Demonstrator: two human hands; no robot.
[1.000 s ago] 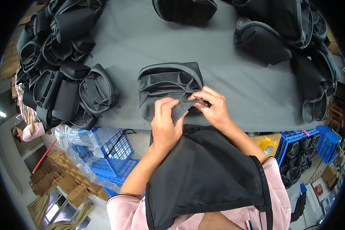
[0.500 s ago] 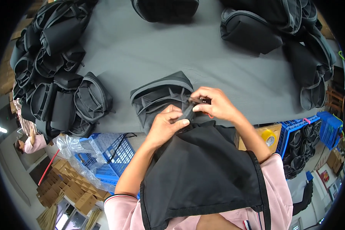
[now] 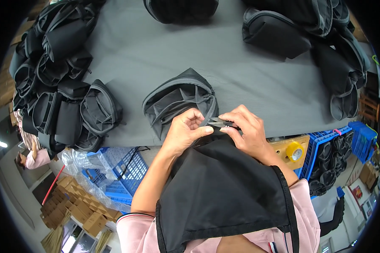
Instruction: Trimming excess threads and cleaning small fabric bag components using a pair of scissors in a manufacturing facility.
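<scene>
A black fabric pouch (image 3: 169, 104) with a grey-edged zip opening lies at the table's near edge, its mouth open and inner folds showing. My left hand (image 3: 181, 133) pinches the pouch's near right edge between thumb and fingers. Close beside it, my right hand (image 3: 250, 131) grips small thread snips (image 3: 218, 123). Their pointed blades are parted and reach left to the pinched edge. Whether a thread lies between the blades is too small to tell.
Similar pouches (image 3: 67, 114) are heaped on the left of the grey-covered table (image 3: 126, 55), with more at the far right (image 3: 276, 36). Below the edge stand blue crates (image 3: 118, 177) and a yellow tape roll (image 3: 294, 152). A black apron (image 3: 228, 189) covers my front. Another person (image 3: 36, 158) is at far left.
My right hand has drawn slightly right and down, and the snips' blades now show plainly. The pouch has turned a little, its far corner shifting up and left.
</scene>
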